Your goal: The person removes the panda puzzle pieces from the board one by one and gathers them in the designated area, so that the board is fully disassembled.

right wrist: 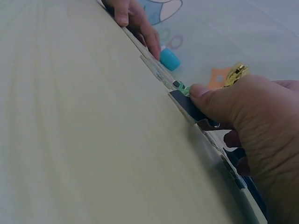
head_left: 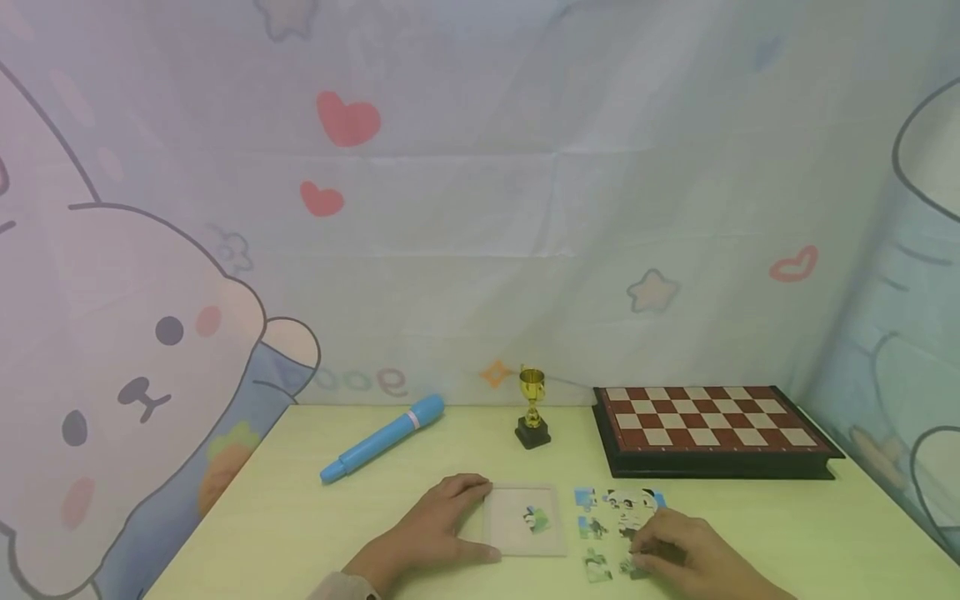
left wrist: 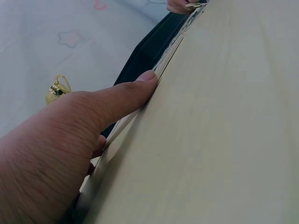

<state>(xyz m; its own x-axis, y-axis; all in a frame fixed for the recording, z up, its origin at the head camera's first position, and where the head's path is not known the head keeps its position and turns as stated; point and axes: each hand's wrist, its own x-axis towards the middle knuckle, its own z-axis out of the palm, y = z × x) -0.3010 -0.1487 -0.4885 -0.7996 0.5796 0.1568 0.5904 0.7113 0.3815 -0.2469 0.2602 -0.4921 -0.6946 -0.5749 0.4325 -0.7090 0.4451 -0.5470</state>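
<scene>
A loose puzzle piece (head_left: 636,568) is pinched by the right hand (head_left: 686,550) on the worktop (head_left: 300,517), just right of the clear tray (head_left: 525,521), whose left edge is steadied by the flat, relaxed left hand (head_left: 442,521).

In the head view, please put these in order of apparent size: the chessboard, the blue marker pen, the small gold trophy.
1. Brown-and-cream checkered chessboard with black frame, clearly the largest.
2. Light blue plastic marker pen, long but thin.
3. Small gold trophy on a black base, the smallest.
All three lie at a similar depth on the table, so the order seems reliable.
</scene>
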